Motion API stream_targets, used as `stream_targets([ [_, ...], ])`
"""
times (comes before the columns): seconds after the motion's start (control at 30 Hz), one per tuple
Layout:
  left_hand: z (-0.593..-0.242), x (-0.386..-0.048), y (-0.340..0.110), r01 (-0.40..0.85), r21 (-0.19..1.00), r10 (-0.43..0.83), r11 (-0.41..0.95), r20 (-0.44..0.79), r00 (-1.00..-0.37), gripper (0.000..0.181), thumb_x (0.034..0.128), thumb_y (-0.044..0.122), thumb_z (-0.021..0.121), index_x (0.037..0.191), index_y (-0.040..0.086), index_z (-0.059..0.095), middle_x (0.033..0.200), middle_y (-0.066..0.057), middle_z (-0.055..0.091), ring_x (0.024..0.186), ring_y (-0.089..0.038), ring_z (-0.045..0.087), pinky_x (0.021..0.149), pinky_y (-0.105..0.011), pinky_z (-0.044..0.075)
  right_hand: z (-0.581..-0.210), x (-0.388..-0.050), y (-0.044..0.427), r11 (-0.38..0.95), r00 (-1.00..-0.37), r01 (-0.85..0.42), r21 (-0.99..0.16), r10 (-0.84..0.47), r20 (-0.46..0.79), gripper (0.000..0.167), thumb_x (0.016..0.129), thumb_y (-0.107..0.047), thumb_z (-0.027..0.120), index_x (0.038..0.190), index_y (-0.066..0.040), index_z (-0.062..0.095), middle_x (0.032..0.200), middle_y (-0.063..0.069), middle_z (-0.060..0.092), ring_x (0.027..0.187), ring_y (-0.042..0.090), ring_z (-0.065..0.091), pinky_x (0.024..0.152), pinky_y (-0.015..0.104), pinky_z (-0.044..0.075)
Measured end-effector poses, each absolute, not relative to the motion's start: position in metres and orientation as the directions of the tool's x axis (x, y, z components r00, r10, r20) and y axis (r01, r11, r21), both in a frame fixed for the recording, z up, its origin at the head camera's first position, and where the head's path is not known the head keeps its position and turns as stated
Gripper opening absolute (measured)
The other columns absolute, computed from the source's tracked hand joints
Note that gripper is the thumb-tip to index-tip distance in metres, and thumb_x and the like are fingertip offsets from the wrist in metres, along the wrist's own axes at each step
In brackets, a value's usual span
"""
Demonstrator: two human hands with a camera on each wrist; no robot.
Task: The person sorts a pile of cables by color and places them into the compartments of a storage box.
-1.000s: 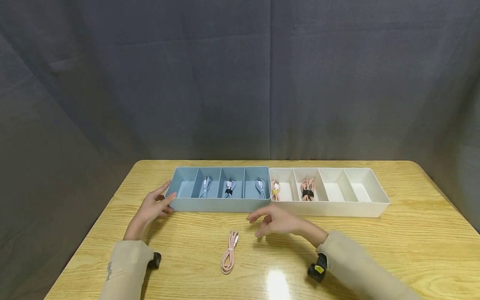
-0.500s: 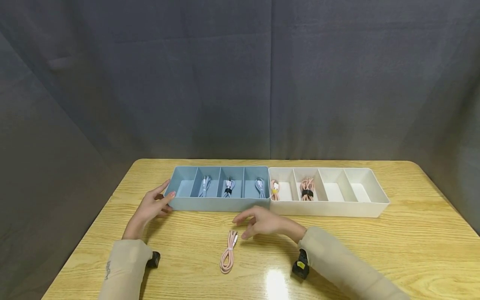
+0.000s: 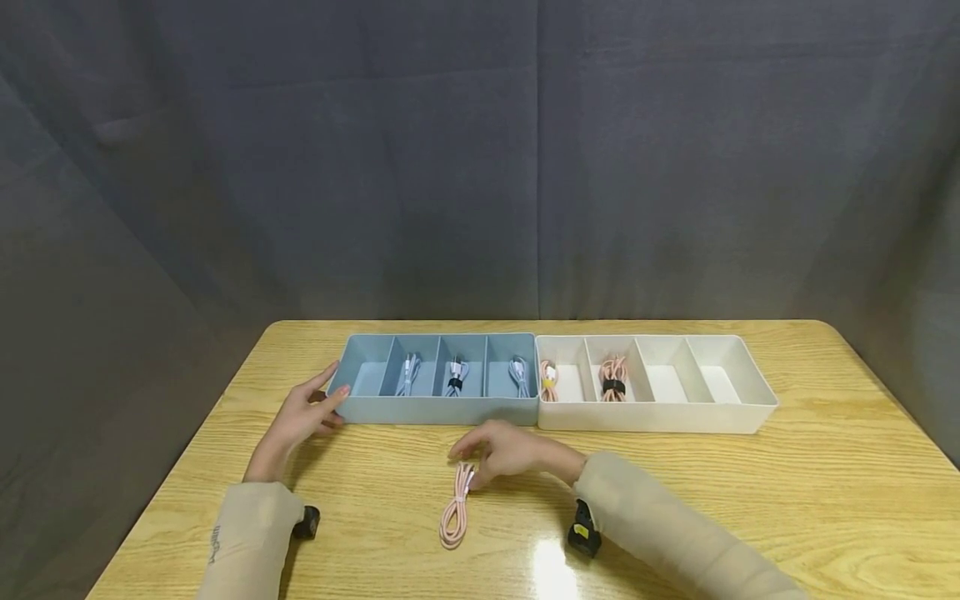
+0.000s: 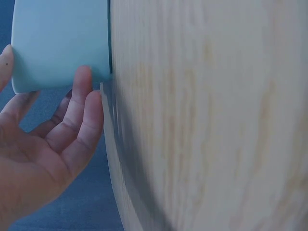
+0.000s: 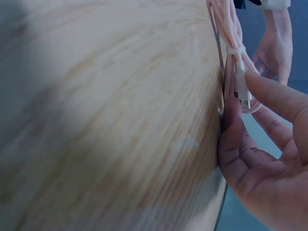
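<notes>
A coiled pink cable (image 3: 456,512) with a white tie and a light-coloured plug lies on the table in front of the boxes. My right hand (image 3: 502,450) is over its far end. In the right wrist view the thumb (image 5: 269,91) is at the plug (image 5: 242,86), and bent fingers (image 5: 233,134) are on the other side; a firm pinch is not visible. My left hand (image 3: 303,412) rests against the left end of a blue divided box (image 3: 435,410). Its thumb is at the front corner, its loosely bent fingers by the end wall.
A white divided box (image 3: 660,417) stands end to end with the blue one. Bundled blue cables (image 3: 409,375) lie in several blue compartments, pink bundles (image 3: 613,379) in two white ones. Dark cloth (image 3: 450,167) hangs behind the wooden table (image 3: 750,500).
My right hand has moved left from in front of the boxes' joint to the far end of the pink cable. The left hand and the cable have stayed in place.
</notes>
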State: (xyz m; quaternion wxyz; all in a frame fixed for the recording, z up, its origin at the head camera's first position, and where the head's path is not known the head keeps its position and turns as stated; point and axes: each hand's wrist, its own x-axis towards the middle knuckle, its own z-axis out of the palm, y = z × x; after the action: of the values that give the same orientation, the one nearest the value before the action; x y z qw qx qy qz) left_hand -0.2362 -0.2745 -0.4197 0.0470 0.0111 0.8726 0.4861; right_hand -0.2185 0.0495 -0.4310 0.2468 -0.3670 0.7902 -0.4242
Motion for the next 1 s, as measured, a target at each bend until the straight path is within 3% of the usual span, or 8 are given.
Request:
stream_targets([
  [0.1, -0.4202, -0.2361, -0.2746, -0.027, 0.843, 0.061, 0.537, -0.071, -0.996, 0.071, 0.0915, 0.040, 0.052, 0.146, 0.009, 0.019, 0.097, -0.025, 0.052, 0.074, -0.026, 0.064, 0.062, -0.036, 0.052, -0.4320, -0.2191, 0.0476, 0.391, -0.610, -0.396, -0.831, -0.788, -0.081, 0.034, 0.070, 0.001, 0.075, 0.103, -0.002, 0.067, 0.097, 0.004, 0.064, 0.084, 0.010, 0.055, 0.067, 0.021, 0.046],
  [0.23, -0.4203, -0.2358, -0.2746, -0.027, 0.838, 0.060, 0.545, -0.071, -0.996, 0.071, 0.0916, 0.040, 0.052, 0.146, 0.008, 0.019, 0.098, -0.026, 0.052, 0.074, -0.026, 0.064, 0.061, -0.036, 0.052, -0.4320, -0.2193, 0.0468, 0.399, -0.604, -0.389, -0.831, -0.791, -0.097, 0.030, 0.070, 0.001, 0.075, 0.100, -0.003, 0.068, 0.088, -0.001, 0.062, 0.080, 0.008, 0.053, 0.069, 0.021, 0.045],
  [0.43, -0.4196, -0.2365, -0.2749, -0.030, 0.843, 0.057, 0.537, -0.072, -0.996, 0.070, 0.0916, 0.039, 0.052, 0.146, 0.009, 0.019, 0.098, -0.026, 0.052, 0.073, -0.026, 0.063, 0.062, -0.036, 0.052, -0.4296, -0.2195, 0.0467, 0.395, -0.592, -0.342, -0.853, -0.795, -0.131, 0.036, 0.068, 0.006, 0.074, 0.103, -0.001, 0.067, 0.088, 0.000, 0.062, 0.072, 0.006, 0.053, 0.065, 0.021, 0.046],
  [0.63, -0.4195, -0.2366, -0.2747, -0.021, 0.838, 0.062, 0.545, -0.065, -0.996, 0.071, 0.0915, 0.039, 0.052, 0.146, 0.008, 0.019, 0.097, -0.024, 0.052, 0.073, -0.025, 0.063, 0.063, -0.037, 0.052, -0.4265, -0.2192, 0.0476, 0.382, -0.575, -0.319, -0.868, -0.806, -0.143, 0.030, 0.069, 0.008, 0.072, 0.097, -0.001, 0.069, 0.086, 0.003, 0.065, 0.059, 0.004, 0.050, 0.058, 0.019, 0.043],
  [1.0, -0.4198, -0.2360, -0.2751, -0.019, 0.838, 0.066, 0.545, -0.066, -0.996, 0.071, 0.0912, 0.040, 0.052, 0.146, 0.009, 0.018, 0.097, -0.024, 0.051, 0.074, -0.026, 0.063, 0.063, -0.036, 0.052, -0.4265, -0.2195, 0.0503, 0.338, -0.549, -0.335, -0.879, -0.829, -0.110, 0.024, 0.069, 0.008, 0.072, 0.092, 0.001, 0.069, 0.080, 0.003, 0.064, 0.062, 0.003, 0.051, 0.058, 0.018, 0.043],
])
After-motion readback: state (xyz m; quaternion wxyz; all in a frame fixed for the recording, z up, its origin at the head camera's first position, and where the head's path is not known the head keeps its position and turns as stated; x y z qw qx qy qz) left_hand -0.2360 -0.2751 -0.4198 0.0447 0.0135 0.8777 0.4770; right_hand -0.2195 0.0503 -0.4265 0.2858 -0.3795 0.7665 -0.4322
